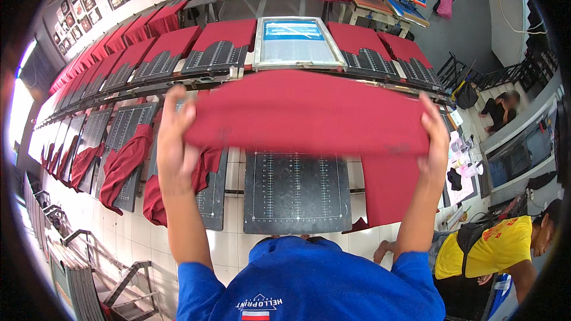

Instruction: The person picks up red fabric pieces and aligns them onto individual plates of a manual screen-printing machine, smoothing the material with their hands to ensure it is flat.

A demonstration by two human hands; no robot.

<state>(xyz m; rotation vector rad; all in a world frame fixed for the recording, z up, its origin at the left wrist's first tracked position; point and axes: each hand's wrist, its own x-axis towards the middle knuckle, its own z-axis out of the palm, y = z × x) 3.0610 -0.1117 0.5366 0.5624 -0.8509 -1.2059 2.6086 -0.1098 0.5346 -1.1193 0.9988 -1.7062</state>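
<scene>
We hold a dark red shirt (309,110) stretched flat between both hands, above a black printing platen (297,193) marked with white ruler lines. Our left hand (173,142) pinches the shirt's left edge: the fingers (172,107) lie extended and nearly straight along the top of the cloth, closed on it against the thumb beneath. Our right hand (437,142) grips the right edge likewise, its fingers (432,113) laid over the fabric and clamped shut on it. Beyond the fingertips sits a framed printing screen (297,41) with a blue band, flanked by rows of further platens, many dressed in red shirts. Below the left fingers, loose red garments (122,163) drape over neighbouring platens. Right of the right hand, a person in a yellow shirt (488,246) sits low.
</scene>
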